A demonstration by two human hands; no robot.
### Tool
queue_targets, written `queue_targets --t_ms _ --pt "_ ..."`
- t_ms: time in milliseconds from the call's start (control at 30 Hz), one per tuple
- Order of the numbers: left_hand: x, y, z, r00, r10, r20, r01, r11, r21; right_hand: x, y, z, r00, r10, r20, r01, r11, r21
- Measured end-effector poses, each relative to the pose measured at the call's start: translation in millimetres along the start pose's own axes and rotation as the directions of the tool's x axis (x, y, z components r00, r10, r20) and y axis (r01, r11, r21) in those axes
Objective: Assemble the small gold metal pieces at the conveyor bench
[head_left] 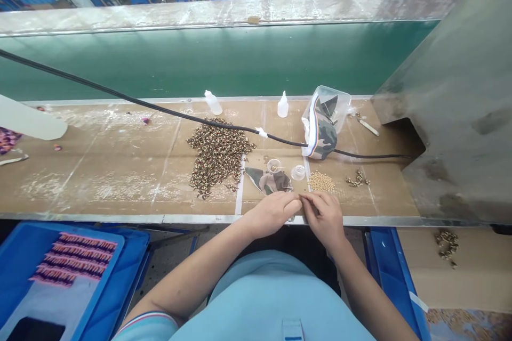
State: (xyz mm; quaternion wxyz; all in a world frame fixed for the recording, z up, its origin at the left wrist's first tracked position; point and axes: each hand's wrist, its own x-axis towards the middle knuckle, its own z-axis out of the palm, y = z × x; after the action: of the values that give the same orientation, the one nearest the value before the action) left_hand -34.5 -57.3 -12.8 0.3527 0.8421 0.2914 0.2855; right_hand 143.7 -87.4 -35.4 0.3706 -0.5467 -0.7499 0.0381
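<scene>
Tan cardboard bench (120,194), busy at the near edge

The left hand (272,214) and right hand (323,217) meet just above the bench's front rim, fingertips pressed together; whatever they may pinch is too small to see. Just beyond lie a camouflage fabric scrap (269,181), a small clear cup (297,172) and tan beads (321,181), beside a broad heap of mottled brown beads (219,157).

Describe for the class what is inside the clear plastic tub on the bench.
The clear plastic tub holds camouflage fabric edged with a rainbow-striped band, draped over its front rim; anything beneath the fabric is covered.
</scene>
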Motion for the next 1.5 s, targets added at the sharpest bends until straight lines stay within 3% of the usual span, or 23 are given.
queue_targets --t_ms 200,400,600,733,900,1067,1200,1367,1500 --pt "-3 -4 -11.4 1.0 0.003 -0.025 0.0 0.994 0.107 1 -4 3 1.0 0.016 0.013 -0.016 1.0 -0.001" --pt "-2 0 -6.5 0.991 0.087 0.099 -0.1 0.987 0.128 9 -10 8 0.999 -0.014 0.05 0.012 0.999 0.032" --pt "-2 -2 -6.8 0.989 0.085 0.12 -0.108 0.975 0.194 10 -9 8 0.989 0.001 0.145 -0.014 0.996 0.089" --pt "-5 -1 -6.4 0.985 0.115 0.125 -0.147 0.946 0.289 11 -9 8 0.984 -0.056 0.172 0.046 0.997 0.062" --pt "-18 -7 -2.2 0.994 0.106 -0.004 -0.1 0.948 0.302 11 -9 7 0.984 -0.087 0.153 0.078 0.995 0.067" --pt "-30 -12 0.2 0.968 0.086 -0.236 -0.033 0.974 0.223 9 -8 7 0.997 0.07 -0.015 -0.068 0.994 0.091" --pt "-32 -11 -0.3 0.971 0.024 -0.239 0.013 0.988 0.152 16 -11 10 1.0 0.025 0.019 -0.025 1.0 0.0" --pt "-33 -13 0.9 0.972 0.043 -0.231 0.006 0.979 0.206 26 -18 17 1.0 0.001 0.03 0.002 0.994 -0.11" --pt "-34 -14 2.2 0.966 0.016 -0.257 0.025 0.988 0.155 29 -20 22 1.0 -0.007 0.016 0.009 0.989 -0.146"
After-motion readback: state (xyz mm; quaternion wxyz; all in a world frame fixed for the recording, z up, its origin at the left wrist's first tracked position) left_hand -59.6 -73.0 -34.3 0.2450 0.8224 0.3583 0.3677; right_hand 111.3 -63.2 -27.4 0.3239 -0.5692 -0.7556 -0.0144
